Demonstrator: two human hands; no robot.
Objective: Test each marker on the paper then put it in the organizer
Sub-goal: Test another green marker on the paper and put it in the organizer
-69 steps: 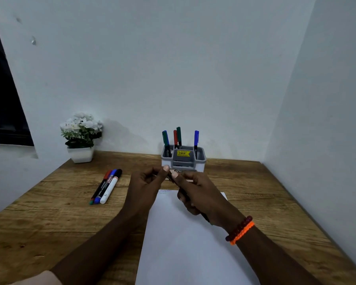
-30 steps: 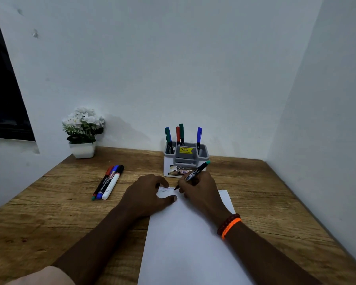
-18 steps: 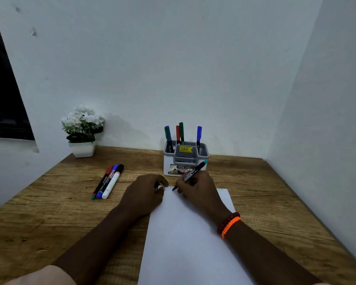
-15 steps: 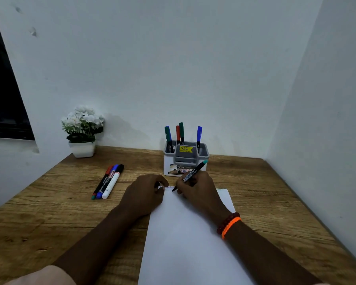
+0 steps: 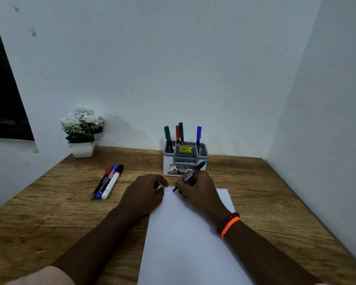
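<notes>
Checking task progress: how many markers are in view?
8: four upright in the organizer, at; three lying on the table; one in the right hand.

Paper on the desk, near and centre; left hand on its far left corner, right hand just right of that with a marker tilted, tip on the sheet. Organizer just beyond the paper's far edge, four pens upright in it. Three markers side by side on the desk left of the hands; plant at the far left, against the wall.
</notes>
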